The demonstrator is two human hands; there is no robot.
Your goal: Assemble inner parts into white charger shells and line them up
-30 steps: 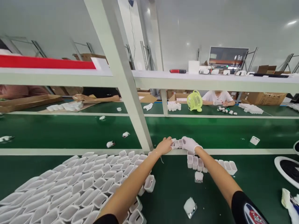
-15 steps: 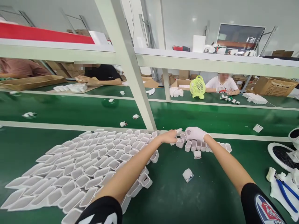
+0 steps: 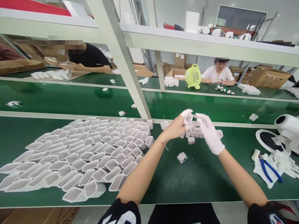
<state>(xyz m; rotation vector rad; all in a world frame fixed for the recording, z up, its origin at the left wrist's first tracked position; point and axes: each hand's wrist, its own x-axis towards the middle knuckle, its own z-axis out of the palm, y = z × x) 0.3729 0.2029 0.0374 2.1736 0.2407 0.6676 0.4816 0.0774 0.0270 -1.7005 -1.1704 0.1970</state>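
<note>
My left hand (image 3: 176, 126), with white covers on some fingertips, is closed round a white cup-like housing (image 3: 188, 118) whose open end faces me. Beside it, my gloved right hand (image 3: 209, 132) has its fingers apart, the fingertips close to the housing; whether they touch it is unclear. Behind and under the hands runs a row of small white housings (image 3: 192, 133), partly hidden. Nearer to me on the green table lie two small white parts, one (image 3: 191, 140) by the row and another (image 3: 182, 157) in front. Many white housings (image 3: 91, 146) stand packed together on the left.
Blue-handled pliers (image 3: 268, 168) lie on a white cloth at the right, beside white gloves (image 3: 286, 163) and a white fan-like device (image 3: 288, 126). A slanted post (image 3: 130, 74) rises mid-view. Across the green belt (image 3: 205, 107), people sit near a yellow-green fan (image 3: 193, 77).
Both hands have lifted off the row and come closer to me. A housing now shows in my left hand, and my right hand has opened. The view has tilted down and shifted.
</note>
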